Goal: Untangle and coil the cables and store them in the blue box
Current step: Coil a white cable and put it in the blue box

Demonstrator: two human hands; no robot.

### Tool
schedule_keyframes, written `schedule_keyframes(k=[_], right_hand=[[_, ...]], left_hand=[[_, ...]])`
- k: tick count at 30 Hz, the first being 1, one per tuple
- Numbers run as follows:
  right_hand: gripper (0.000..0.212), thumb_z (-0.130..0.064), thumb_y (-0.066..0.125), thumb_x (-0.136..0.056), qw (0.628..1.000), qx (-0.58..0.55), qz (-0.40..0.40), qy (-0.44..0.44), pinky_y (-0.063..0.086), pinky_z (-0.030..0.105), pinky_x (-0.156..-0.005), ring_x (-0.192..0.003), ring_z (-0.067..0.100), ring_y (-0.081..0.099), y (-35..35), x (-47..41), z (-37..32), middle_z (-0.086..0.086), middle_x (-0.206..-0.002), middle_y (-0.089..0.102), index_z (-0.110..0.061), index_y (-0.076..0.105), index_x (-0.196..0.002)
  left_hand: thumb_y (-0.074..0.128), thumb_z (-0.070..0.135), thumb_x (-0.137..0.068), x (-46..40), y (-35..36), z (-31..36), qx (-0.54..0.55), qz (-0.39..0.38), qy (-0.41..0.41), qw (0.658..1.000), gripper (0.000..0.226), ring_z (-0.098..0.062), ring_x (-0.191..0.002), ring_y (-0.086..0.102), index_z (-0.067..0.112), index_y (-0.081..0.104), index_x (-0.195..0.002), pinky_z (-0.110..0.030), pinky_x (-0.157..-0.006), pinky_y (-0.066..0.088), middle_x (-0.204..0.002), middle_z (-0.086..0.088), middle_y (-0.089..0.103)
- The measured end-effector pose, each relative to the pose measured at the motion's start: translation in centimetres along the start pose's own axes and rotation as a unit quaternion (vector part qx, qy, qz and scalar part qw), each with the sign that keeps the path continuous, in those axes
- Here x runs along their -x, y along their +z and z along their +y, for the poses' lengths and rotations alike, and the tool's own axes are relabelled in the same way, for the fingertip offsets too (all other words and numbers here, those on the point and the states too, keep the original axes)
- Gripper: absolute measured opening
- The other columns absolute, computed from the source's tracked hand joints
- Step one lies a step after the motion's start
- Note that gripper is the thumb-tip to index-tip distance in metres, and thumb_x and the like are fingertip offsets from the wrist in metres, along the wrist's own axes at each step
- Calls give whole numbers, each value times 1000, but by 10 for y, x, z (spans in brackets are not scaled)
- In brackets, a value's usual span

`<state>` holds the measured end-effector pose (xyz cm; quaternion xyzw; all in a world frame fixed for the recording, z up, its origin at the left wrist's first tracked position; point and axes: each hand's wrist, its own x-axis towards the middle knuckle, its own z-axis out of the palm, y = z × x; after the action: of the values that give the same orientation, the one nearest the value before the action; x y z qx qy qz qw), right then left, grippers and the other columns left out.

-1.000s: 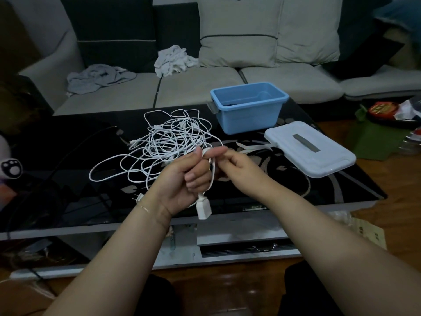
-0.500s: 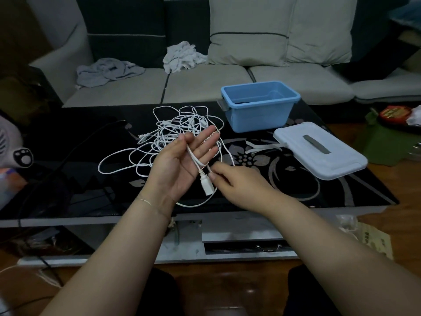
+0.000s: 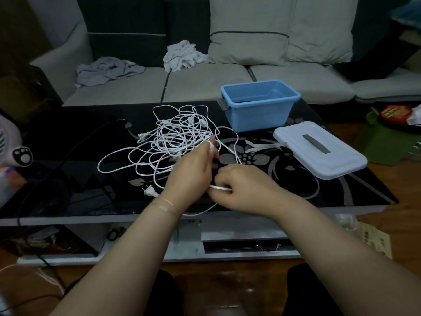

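A tangle of thin white cables (image 3: 173,137) lies on the black glass table (image 3: 68,179), left of the open blue box (image 3: 257,115). A white two-pin plug (image 3: 149,192) rests near the front edge. My left hand (image 3: 193,169) stands on edge above the table, back toward me, with cable looped over its thumb. My right hand (image 3: 241,188) is just right of it, fingers curled round a white cable strand that runs between the two hands. A loop of that cable hangs below my hands over the table's front edge.
The box's white lid (image 3: 319,149) lies right of the box with a white strip (image 3: 262,144) beside it. A black cable (image 3: 75,144) crosses the table's left side. Behind stands a grey sofa (image 3: 205,80) with cushions and crumpled cloths. A drawer and shelf sit under the table.
My left hand turned from palm-up to edge-on, and the white connector that lay on its palm is out of sight. My right hand moved under it and drew the cable across.
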<state>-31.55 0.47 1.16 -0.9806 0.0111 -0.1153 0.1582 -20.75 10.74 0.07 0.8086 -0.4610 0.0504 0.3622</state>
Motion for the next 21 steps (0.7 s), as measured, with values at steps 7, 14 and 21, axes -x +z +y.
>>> schedule_keyframes(k=[7, 14, 21], right_hand=[[34, -46, 60, -86, 986, -143, 46, 67, 33, 30, -55, -54, 6, 43, -15, 5, 26, -13, -53, 47, -30, 46, -60], [31, -47, 50, -91, 968, -198, 148, 52, 38, 33, -60, -60, 8, 45, -12, 0, 34, -6, -61, 49, -21, 52, -75], [31, -40, 48, -93, 937, -286, 186, 74, 33, 16, -58, -59, 0, 43, -2, -9, 39, -14, -62, 48, -14, 48, -76]], left_hand=[[36, 23, -103, 0, -11, 3, 96, -155, -59, 981, 34, 0, -48, 44, 13, 63, -84, -25, -55, 34, -55, 11, 58], [31, 19, -104, 2, -20, 13, 359, -207, -114, 903, 40, -5, -43, 23, -1, 57, -82, -16, -44, 21, -48, 10, 30], [34, 34, -101, 8, -20, 9, 438, -249, -103, 858, 39, -11, -42, 45, 9, 49, -76, -20, -43, 37, -51, 1, 30]])
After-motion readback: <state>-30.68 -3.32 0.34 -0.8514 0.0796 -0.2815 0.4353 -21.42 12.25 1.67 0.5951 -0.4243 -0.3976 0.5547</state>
